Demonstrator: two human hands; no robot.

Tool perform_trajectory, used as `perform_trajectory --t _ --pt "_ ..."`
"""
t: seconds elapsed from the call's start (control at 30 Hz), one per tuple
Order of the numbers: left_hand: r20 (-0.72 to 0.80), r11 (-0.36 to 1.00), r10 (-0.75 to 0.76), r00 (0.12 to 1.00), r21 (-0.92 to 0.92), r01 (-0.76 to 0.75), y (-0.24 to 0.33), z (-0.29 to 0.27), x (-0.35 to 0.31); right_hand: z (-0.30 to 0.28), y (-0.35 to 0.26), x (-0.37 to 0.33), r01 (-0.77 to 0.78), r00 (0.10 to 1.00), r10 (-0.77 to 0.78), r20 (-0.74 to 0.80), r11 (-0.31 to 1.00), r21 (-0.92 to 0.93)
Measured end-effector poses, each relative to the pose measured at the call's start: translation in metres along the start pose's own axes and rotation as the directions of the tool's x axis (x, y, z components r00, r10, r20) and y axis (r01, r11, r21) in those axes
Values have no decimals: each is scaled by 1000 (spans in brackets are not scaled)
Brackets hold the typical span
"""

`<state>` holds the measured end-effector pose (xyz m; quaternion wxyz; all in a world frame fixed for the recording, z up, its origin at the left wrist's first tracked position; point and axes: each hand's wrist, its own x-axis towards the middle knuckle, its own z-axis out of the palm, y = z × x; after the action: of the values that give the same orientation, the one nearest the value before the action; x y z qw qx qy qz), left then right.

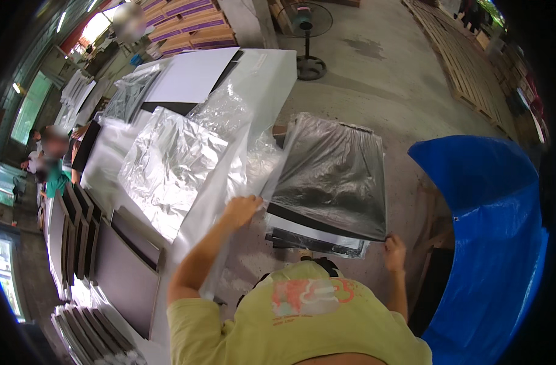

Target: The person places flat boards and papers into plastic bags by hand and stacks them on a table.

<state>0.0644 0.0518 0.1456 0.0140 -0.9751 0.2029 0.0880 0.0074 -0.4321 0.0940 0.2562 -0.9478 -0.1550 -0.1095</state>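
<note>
A dark panel in a clear plastic bag [329,176] lies in front of me, its film wrinkled and shiny. My left hand [242,211] is closed on the bag's edge at the near left corner. At the near right corner, my right hand [395,252] pinches the bag's edge with fingers together. Beneath it show the near edges of other bagged panels [317,241], black and white. Loose clear plastic film [214,210] hangs beside my left forearm, against the worktable.
Crumpled silvery plastic [168,164] and a white sheet [189,76] cover the table at left. Dark panels [129,267] stand nearer. A blue tarp [490,243] drapes something at right. Beyond are a pedestal fan [307,36], wooden pallets [460,61] and people [58,179] at far left.
</note>
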Motion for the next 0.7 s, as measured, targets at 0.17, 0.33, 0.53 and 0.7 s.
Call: perform_trajectory --t 0.17,0.33,0.53,0.7 --pt "312 957 -253 916 -59 285 33 131 -14 104 25 -56 -191 969 199 145 979 -63" --pt "313 846 -414 855 -214 488 60 149 -33 138 33 -62 -294 825 387 410 916 -272" --pt "459 572 -609 647 -311 759 58 152 -157 143 42 -55 -309 580 560 591 823 -476" --pt "739 416 -515 435 -228 880 100 184 -300 138 16 -6 -187 663 468 584 859 -476"
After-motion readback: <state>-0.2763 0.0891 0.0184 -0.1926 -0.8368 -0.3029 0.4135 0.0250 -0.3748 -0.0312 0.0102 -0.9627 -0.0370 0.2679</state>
